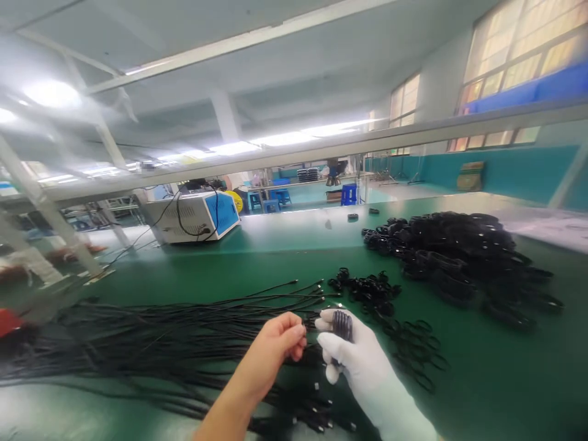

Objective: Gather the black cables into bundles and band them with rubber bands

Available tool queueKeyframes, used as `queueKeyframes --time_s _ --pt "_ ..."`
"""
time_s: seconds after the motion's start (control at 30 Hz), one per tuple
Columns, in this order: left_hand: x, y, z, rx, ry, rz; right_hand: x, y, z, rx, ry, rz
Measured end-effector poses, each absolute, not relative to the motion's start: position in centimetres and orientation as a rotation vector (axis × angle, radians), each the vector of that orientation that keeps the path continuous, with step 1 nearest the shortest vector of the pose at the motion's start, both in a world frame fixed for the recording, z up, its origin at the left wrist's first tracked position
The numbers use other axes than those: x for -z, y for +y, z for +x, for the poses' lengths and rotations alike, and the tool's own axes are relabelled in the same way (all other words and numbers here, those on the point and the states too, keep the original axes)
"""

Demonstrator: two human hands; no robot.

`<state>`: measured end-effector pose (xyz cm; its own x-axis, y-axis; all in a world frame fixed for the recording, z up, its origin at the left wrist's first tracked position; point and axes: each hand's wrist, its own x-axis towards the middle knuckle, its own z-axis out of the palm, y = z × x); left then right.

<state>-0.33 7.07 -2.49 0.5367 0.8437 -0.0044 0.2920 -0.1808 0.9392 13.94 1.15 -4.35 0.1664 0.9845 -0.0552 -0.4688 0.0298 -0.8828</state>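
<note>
Green tabletop (280, 263) stretches ahead to its far edge. Black loops (342, 326) cross the gloved right hand (361, 355) behind curled fingertips, grip unclear; the left hand (278, 337) presses fingertips together.

Cables (138, 334) matt plastic; connector tips (353, 426) shiny metal; tabletop (280, 262) smooth, glossy.

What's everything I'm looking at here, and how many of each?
Cables: many, black, left and centre
Small loops: many, black, right of centre
Heaped coils: many, black, far right
Table: one, green, under the hands
Boxy machine: one, white and blue, left
Stools: several, blue, beyond table
Carton: one, brown, by right wall
Windows: two or more, bright, right wall
Lights: several, white, overhead
Unclear object: one, red, left edge
Left hand: one, bare, centre
Right hand: one, white-gloved, beside it, holding black coil
</note>
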Motion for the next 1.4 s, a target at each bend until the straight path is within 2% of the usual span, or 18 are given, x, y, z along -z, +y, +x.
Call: queueKeyframes --time_s 0.17,0.33,0.43,0.5,0.63,0.8,1.07,1.23,1.4 --pt "4.6 4.0 -0.7 -0.789 0.879 1.474 5.6 1.0 12.3 -1.321 -0.766 -1.002" --pt "4.7 2.4 -1.9 -0.905 0.7 1.15 7.1 0.1 12.4 -1.892 -0.638 -0.269" --pt "3.9 1.7 -3.4 -0.905 0.382 0.951 7.3 -0.5 12.9 -2.004 -0.813 -0.043" --pt "3.1 1.8 -4.3 -0.763 0.377 1.096 7.1 -0.7 13.2 -1.998 -0.887 -0.087" --pt "0.9 2.3 -5.5 -0.393 0.846 1.789 6.8 -0.8 13.2 -1.929 -1.012 -0.269" --pt "-1.2 2.3 -5.8 -0.218 0.948 2.343 6.6 -0.5 13.2 -1.929 -0.865 -0.374" --pt "-0.2 3.9 -6.2 -0.442 0.979 2.125 6.8 0.5 15.0 -1.866 -0.692 -0.673" --pt "0.6 4.5 -5.6 -0.512 0.892 2.027 6.8 0.2 14.0 -1.852 -0.968 -0.671" --pt "1.2 4.0 -4.9 -0.441 0.846 2.029 7.1 0.5 12.6 -1.789 -1.242 -0.973"
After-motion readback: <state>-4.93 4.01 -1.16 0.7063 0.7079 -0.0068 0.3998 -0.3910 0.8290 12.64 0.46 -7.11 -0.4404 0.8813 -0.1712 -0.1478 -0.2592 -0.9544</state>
